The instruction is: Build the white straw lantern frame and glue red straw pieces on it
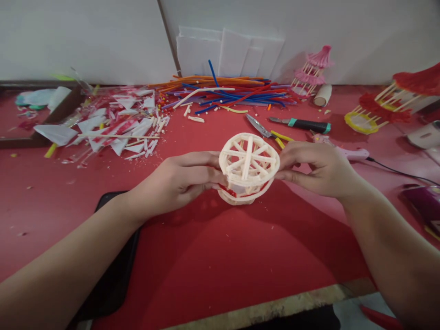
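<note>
Between my two hands is a small cream craft frame (248, 160), with a spoked wheel-like top, round rings below and a strip of red along its lower side. My left hand (184, 178) grips its left side, thumb and fingers closed on the rings. On the opposite side, my right hand (309, 167) pinches the rim, with some fingertips hidden behind the frame. Just beyond the frame lie scissors (259, 126) with yellow handles, partly covered by my right hand, and a black and teal craft knife (307, 125).
Bundled coloured pipe cleaners (233, 94) lie at the back, beside a heap of paper and plastic scraps (117, 123). A pink tiered model (312, 71) and a red-yellow one (385, 103) stand right. A pink glue gun (354, 154) trails a cord. A black phone-like slab (113, 279) lies under my left forearm.
</note>
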A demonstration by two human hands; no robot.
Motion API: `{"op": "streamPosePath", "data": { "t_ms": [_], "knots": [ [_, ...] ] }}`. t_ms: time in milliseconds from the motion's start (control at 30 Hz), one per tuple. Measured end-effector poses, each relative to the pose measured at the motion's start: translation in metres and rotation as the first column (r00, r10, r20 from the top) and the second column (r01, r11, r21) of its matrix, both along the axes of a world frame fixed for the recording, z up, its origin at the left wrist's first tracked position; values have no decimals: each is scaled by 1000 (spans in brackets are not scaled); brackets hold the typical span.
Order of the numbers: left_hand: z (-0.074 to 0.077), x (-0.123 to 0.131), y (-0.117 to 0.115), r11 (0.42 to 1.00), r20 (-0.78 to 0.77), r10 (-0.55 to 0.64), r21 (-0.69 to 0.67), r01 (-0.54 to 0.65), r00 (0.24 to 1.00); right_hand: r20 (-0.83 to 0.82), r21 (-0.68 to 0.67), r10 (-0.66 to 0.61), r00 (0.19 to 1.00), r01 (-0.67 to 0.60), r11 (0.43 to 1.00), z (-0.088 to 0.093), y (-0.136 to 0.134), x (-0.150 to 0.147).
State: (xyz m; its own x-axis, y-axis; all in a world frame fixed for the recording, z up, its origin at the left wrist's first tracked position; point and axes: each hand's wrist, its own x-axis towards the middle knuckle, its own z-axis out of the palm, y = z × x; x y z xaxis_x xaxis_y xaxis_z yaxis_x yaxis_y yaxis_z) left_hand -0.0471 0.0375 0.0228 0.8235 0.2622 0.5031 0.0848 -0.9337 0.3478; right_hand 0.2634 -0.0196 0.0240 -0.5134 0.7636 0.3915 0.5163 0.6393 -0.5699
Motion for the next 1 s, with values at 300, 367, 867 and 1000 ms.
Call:
{"op": "streamPosePath", "data": {
  "t_ms": [300,367,867,1000],
  "knots": [
    [-1,1,0,999,17,-29,-17,29,999,-77,-29,32,997,-35,999,-3,-1,-4],
    [0,2,-1,999,26,-30,-30,31,999,-79,-32,34,996,-36,999,-3,-1,-5],
    [-4,4,3,997,54,-38,-64,41,998,-54,-21,59,997,-61,998,-7,1,-4],
    [-4,4,3,997,71,-27,-69,32,997,-64,-24,75,995,-77,997,-8,1,-4]
  ]
}}
